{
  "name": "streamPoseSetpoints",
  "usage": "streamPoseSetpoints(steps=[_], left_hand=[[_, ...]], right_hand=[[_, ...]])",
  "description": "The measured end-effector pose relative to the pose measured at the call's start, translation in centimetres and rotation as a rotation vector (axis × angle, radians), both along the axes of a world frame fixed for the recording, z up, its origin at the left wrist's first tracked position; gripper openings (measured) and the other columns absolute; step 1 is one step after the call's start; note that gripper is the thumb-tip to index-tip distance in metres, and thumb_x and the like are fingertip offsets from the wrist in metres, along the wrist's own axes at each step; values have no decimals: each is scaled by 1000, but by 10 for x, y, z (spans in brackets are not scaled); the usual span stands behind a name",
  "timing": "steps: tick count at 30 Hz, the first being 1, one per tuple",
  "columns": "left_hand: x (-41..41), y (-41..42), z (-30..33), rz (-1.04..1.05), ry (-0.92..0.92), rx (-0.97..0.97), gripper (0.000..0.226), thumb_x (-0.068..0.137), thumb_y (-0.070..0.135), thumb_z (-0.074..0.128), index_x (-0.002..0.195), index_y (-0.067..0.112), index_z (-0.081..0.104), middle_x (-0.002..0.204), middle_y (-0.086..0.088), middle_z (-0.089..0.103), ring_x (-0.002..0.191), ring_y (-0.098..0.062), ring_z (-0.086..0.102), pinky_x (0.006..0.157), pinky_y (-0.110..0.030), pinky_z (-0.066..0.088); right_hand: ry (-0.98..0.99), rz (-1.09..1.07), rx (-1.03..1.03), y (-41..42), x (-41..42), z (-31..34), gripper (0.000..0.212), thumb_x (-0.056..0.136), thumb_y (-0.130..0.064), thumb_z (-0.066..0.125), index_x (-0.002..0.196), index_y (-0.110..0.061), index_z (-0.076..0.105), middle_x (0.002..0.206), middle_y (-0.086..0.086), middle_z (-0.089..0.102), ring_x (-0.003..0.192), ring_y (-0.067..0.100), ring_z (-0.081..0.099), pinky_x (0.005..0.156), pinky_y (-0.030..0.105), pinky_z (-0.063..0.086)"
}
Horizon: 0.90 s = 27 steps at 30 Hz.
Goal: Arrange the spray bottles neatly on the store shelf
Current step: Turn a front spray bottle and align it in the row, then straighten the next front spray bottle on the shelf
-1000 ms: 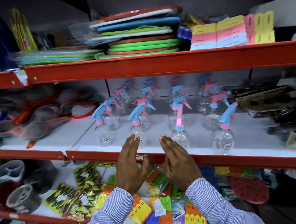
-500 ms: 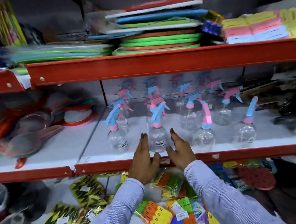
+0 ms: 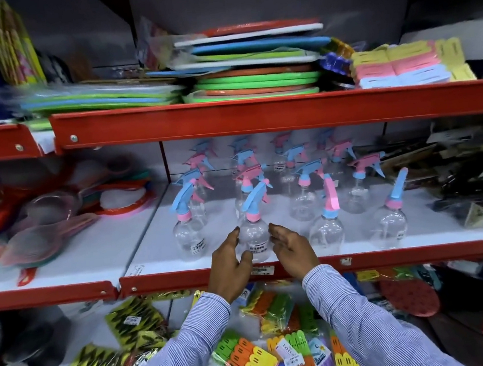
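Note:
Several clear spray bottles with pink and blue trigger heads stand in loose rows on the white middle shelf [image 3: 152, 251]. The front bottle [image 3: 255, 236] has a blue trigger and pink collar and stands upright near the shelf's front edge. My left hand [image 3: 229, 266] cups its left side, with the thumb across its base. My right hand [image 3: 295, 250] presses on its right side. Front-row neighbours are a bottle [image 3: 187, 242] to the left, another bottle [image 3: 327, 235] to the right and a third bottle [image 3: 389, 227] further right.
The shelf has a red front rim [image 3: 391, 259] and a red upper shelf [image 3: 257, 115] close overhead. Plastic strainers [image 3: 40, 233] lie on the left section and dark packaged goods [image 3: 472, 176] on the right. Coloured clip packs [image 3: 261, 356] fill the shelf below.
My hands have moved up from below the shelf rim and closed in on both sides of the front bottle. The view has shifted closer to the shelf.

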<state>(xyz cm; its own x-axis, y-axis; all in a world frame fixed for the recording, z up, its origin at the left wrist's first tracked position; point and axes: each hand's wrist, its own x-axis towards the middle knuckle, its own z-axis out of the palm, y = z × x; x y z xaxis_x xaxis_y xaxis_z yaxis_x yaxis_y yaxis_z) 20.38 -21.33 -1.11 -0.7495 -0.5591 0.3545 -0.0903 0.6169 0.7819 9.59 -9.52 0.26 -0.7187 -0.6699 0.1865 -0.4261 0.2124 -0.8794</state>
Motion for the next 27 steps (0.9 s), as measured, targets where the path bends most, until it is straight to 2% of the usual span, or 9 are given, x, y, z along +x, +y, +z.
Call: streamPoseSetpoints(steps=[5,8,11,15,18,21,25,27], left_hand=[[6,6,0,19,9,5,55,82,27,48,136,18,48,133,0,62,121,-15,58,106,-36,46],[10,7,1,22,-7,-1,56,82,26,47,137,17,47,137,-2,58,125,-18,55,108,-37,44],[19,10,2,60,-30,-41,62,82,28,48,142,14,42,146,-5,50,134,-20,48,113,-38,39],[39,10,5,126,-6,-200,60,88,19,55,145,19,38,152,0,41,140,-14,38,114,-23,26],[56,1,2,208,3,-292,59,87,26,55,144,20,40,152,-1,42,140,-15,38,114,-25,27],[69,-7,2,300,-9,-273,62,85,31,53,143,16,41,151,-3,43,139,-17,40,113,-24,27],[80,-26,2,366,-40,-180,70,84,35,54,146,11,35,154,-8,37,142,-21,36,114,-24,23],[82,-39,2,376,-43,-119,71,85,29,61,146,8,33,154,-13,37,141,-25,38,115,-29,27]], right_hand=[[-4,2,-22,4,3,-1,49,87,4,48,134,-9,45,134,7,56,115,11,55,100,22,39],[16,4,-2,6,3,-4,51,87,0,49,136,-11,42,137,7,53,121,17,54,104,28,40],[132,-87,26,9,6,-10,54,86,-11,51,138,-17,40,140,7,51,126,21,51,107,38,42],[350,-204,-82,17,23,-9,52,86,-16,50,137,-21,42,137,3,54,119,20,55,104,31,44],[537,-115,-164,14,40,-10,53,85,-14,49,137,-22,43,139,1,52,125,12,50,105,24,40],[639,20,-192,-1,56,-13,50,86,-15,44,136,-19,44,140,1,51,129,9,45,108,24,37],[484,122,-91,-39,80,-11,56,86,-18,46,141,-19,36,148,1,41,135,14,39,111,17,26],[379,132,-27,-62,84,-12,59,87,-17,48,143,-17,29,150,4,38,135,18,38,108,18,26]])
